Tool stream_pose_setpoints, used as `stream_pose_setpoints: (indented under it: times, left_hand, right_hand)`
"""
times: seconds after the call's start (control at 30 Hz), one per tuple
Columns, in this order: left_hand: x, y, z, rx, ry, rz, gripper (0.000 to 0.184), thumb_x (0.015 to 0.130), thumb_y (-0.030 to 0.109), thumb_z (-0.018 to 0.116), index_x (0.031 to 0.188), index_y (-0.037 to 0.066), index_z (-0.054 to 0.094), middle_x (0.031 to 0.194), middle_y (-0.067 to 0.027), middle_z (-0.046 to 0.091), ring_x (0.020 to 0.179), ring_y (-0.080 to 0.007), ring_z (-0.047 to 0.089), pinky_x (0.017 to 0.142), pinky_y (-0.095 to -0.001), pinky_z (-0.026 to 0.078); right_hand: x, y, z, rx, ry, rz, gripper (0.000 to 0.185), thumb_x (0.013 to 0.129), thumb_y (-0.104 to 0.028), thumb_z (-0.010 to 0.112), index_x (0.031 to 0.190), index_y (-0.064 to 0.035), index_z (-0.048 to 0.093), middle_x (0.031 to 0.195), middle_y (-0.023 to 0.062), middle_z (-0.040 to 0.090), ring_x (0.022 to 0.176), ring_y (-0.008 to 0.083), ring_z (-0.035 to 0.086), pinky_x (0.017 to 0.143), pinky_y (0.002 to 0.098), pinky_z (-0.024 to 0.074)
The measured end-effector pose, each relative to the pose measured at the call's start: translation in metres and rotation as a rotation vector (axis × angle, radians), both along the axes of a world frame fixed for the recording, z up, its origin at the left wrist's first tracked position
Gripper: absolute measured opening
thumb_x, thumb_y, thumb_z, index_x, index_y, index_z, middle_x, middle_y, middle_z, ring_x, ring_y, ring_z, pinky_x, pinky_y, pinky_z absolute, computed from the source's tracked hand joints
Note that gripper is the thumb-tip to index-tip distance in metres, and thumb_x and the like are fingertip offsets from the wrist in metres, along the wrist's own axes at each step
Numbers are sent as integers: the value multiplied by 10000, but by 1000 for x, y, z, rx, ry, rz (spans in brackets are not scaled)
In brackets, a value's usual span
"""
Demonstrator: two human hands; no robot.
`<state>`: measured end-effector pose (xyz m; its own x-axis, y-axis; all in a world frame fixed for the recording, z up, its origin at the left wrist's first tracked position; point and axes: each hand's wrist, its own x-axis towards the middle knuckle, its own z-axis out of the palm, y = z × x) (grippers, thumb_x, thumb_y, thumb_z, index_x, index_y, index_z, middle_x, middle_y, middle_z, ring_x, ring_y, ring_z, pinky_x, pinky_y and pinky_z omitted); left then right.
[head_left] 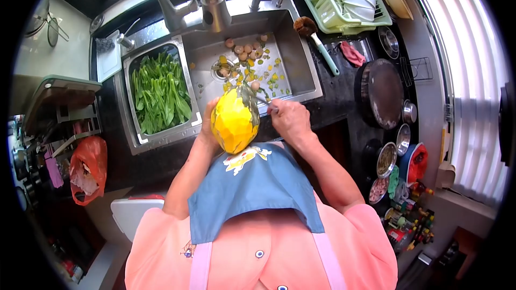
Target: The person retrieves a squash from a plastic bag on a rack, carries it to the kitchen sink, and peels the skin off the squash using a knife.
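From my remote seat I have the yellow fruit (235, 122) between my two grips, held up at the near side of the sink (307, 96), its long axis running away from the body. Dark skin covers its far end and right flank; the rest is bare yellow. My left grip (207, 122) is curled against the fruit's left side, most of the fingers hidden behind it. My right grip (293, 122) is closed around the handle of a slim tool (271, 107), whose metal end points at the skin; I cannot tell whether it touches. The fruit's near end comes down close to the apron (252, 182), so room toward the body is tight.

Beyond both grips the basin opens out, its far and right walls well apart from my right grip, with peel scraps (274, 77) and round shells (247, 49) on its floor. Just left of my left grip I have a tray's edge to mind: the metal tray (188, 87) holds leafy greens (161, 94). Right of my right grip runs the dark table (334, 96), with a brush (324, 53) beyond and a round pan (382, 94) farther right.
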<state>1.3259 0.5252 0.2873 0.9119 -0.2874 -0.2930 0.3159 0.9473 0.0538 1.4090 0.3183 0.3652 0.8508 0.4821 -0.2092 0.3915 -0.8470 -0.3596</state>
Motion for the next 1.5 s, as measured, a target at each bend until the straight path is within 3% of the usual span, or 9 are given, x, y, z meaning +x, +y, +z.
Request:
stream_pose_setpoints:
  times: [0.17,0.27,0.5,1.1,1.13,1.23,1.3,1.4,1.5]
  left_hand:
    - [2,1,3,46,49,-22,711,913,577,614,1420,82,554,1272,-169,682,1113,-323,695,987,-489,572]
    - [-4,3,-12,5,102,-40,667,915,567,615,1377,85,595,1239,-155,702,1110,-310,696,980,-472,572]
    - [6,18,-1,76,64,-52,611,933,492,630,1346,44,599,1222,-163,708,1085,-310,708,984,-459,575]
    - [10,13,-10,-23,-41,-75,642,934,480,613,1392,33,564,1273,-159,692,1110,-300,703,994,-452,570]
    - [6,8,-15,7,-14,-40,650,936,490,603,1399,35,561,1278,-159,689,1117,-299,701,994,-454,568]
    - [12,5,-8,22,23,55,675,947,522,567,1428,49,549,1308,-158,677,1158,-296,686,1016,-465,554]
    - [11,0,-4,14,26,82,684,950,528,563,1436,47,543,1315,-161,673,1170,-297,681,1023,-465,552]
    - [22,-3,14,54,-66,110,682,959,516,571,1448,43,524,1329,-160,665,1174,-310,679,1032,-461,549]
    - [27,-5,-4,191,-123,113,686,959,452,585,1505,54,462,1414,-159,600,1253,-286,628,1077,-447,508]
  right_hand:
    - [-3,21,3,-92,-67,122,105,892,-114,631,942,-115,723,841,150,741,818,379,730,724,501,589]
    - [26,-2,-41,-205,-38,-124,120,894,-122,618,939,-113,730,840,157,739,839,388,728,734,513,582]
    - [9,21,17,-11,-61,52,103,892,-130,623,880,-129,725,822,162,726,800,393,718,719,510,573]
    - [29,14,-32,-12,-152,28,154,935,-103,554,896,-85,702,839,197,727,804,425,720,715,538,574]
    - [37,1,-44,-203,-35,-24,177,929,-112,544,937,-81,718,848,211,723,836,428,718,734,530,569]
    - [38,-25,-57,25,172,-131,216,908,-156,575,1021,-92,747,816,239,704,872,408,721,774,505,557]
    - [22,-19,-53,267,563,-431,330,992,-381,619,1172,-113,685,849,115,735,787,228,734,575,335,482]
    - [10,5,-45,673,1193,-734,632,1009,-663,516,1319,-120,605,898,29,731,779,131,740,432,237,349]
    - [3,24,-41,1091,1545,-704,658,1042,-693,361,1356,-163,591,1063,20,745,734,107,722,363,205,315]
